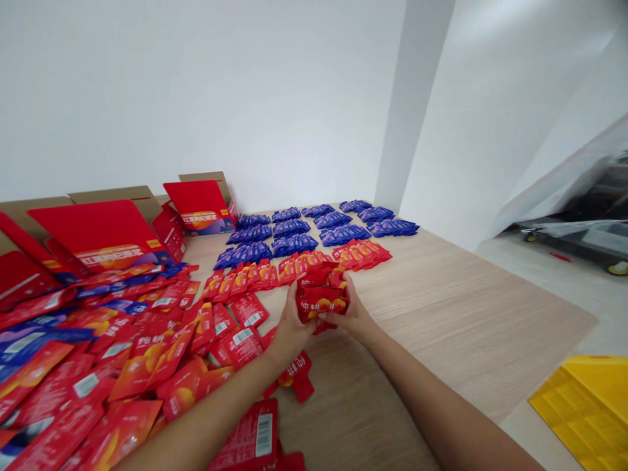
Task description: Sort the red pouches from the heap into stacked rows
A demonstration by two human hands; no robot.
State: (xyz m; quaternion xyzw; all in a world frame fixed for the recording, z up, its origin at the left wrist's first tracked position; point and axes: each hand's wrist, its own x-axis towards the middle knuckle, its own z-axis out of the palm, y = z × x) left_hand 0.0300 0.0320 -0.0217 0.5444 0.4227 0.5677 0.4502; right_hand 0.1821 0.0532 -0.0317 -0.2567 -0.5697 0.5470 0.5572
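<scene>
A stack of red packets (321, 297) sits squeezed between both hands – left hand (289, 327) and right hand (354, 313) curled tight around its ends. Just behind the stack are rows of red packets (299, 265), then blue packets (318, 226) – probably same kind. Left of it, a loose pile (122, 353) on the table (441, 314).

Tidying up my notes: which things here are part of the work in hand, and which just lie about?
In hand: left hand, right hand, red packet stack, red packet rows, loose red packets.
Lying about: blue packet rows, red boxes, yellow board.
</scene>
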